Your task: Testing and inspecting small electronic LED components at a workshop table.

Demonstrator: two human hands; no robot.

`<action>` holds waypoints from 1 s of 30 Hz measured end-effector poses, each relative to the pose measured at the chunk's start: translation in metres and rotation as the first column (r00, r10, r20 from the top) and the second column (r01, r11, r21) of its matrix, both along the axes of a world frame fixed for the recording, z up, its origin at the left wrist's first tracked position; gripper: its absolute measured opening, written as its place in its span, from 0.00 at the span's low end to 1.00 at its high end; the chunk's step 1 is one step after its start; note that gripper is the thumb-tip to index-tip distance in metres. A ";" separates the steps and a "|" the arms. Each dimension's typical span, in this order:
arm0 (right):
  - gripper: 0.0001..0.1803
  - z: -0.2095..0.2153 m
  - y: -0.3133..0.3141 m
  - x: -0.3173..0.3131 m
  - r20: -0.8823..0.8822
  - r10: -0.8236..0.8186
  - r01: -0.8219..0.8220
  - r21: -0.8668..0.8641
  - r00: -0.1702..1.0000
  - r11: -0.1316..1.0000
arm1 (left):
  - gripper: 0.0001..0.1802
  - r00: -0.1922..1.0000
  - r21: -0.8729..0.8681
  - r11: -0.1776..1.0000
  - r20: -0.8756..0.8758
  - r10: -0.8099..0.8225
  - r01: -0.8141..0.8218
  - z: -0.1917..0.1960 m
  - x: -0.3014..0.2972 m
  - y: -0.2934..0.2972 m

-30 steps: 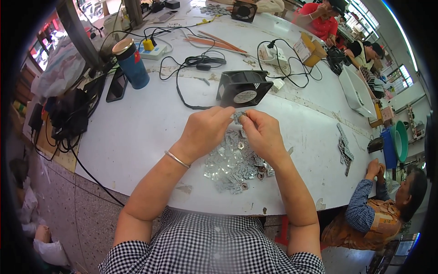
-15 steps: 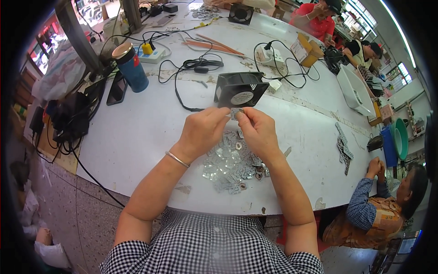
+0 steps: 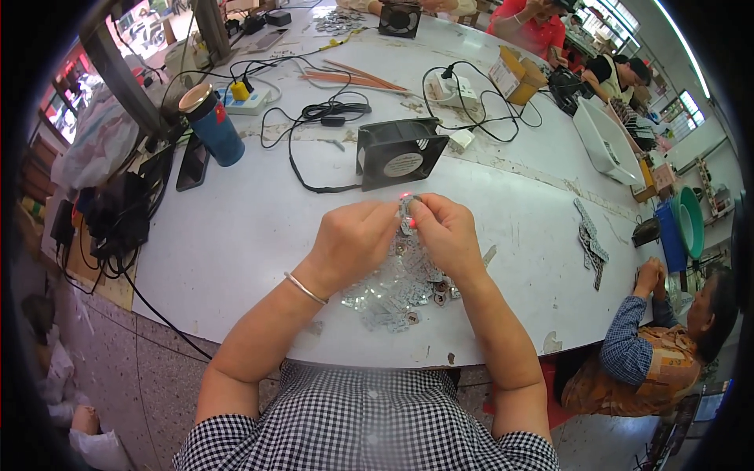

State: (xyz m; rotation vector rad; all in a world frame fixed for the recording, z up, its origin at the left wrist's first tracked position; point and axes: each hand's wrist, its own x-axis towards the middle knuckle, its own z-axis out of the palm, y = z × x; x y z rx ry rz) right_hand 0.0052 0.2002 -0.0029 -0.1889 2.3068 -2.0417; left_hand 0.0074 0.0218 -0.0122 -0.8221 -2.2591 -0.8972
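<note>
Thumb and forefinger of right hand point(image 3: 448, 235): closed in a pinch on small flat silvery-grey piece point(image 3: 406, 207), two red glowing spots point(image 3: 412, 223) beside it. Fingers of left hand point(image 3: 351, 239): drawn together at left side of same piece; hold on it hidden. Below: loose heap of flat silvery-grey pieces point(image 3: 393, 286) on white tabletop point(image 3: 236, 259). Just beyond: black square-framed fan point(image 3: 398, 129), round white label point(image 3: 404, 165), print illegible. Farther left: blue cylindrical bottle point(image 3: 218, 141), red patch point(image 3: 221, 115), no legible lettering. Farther right: brown cardboard box point(image 3: 534, 78), printing unreadable.
</note>
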 end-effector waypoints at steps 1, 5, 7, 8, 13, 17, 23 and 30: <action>0.11 -0.001 0.002 0.001 0.001 -0.004 0.004 0.000 1.000 1.000 | 0.10 1.000 -0.019 1.000 0.011 -0.010 0.011 0.003 0.004 0.003; 0.11 0.005 0.011 0.016 0.110 -0.024 0.025 -0.005 0.994 1.000 | 0.10 0.996 0.065 0.996 0.060 -0.072 0.069 0.000 0.008 0.008; 0.12 0.005 0.016 0.027 0.133 -0.040 0.032 0.061 0.990 0.998 | 0.11 0.981 0.138 0.988 0.172 -0.094 0.070 0.001 0.013 0.010; 0.11 0.001 0.019 0.033 0.017 0.012 -0.015 0.151 1.000 0.988 | 0.11 0.952 0.209 0.976 0.280 -0.120 0.062 0.001 0.015 0.011; 0.11 -0.013 0.031 0.044 -0.394 -0.074 0.192 0.270 0.916 0.944 | 0.16 0.925 0.175 0.963 0.288 -0.249 0.204 -0.004 0.012 0.011; 0.09 0.004 0.029 0.040 -0.333 0.005 0.115 0.338 0.943 0.934 | 0.30 0.826 0.329 0.892 0.370 -0.424 0.311 0.006 0.009 0.004; 0.08 0.008 0.011 0.042 -0.322 0.169 -0.037 0.379 0.932 0.925 | 0.38 0.781 0.340 0.881 0.427 -0.457 0.329 0.002 0.008 0.003; 0.07 0.006 0.012 0.038 -0.328 0.215 -0.031 0.485 0.920 0.874 | 0.36 0.662 0.440 0.872 0.592 -0.460 0.214 0.005 0.013 0.004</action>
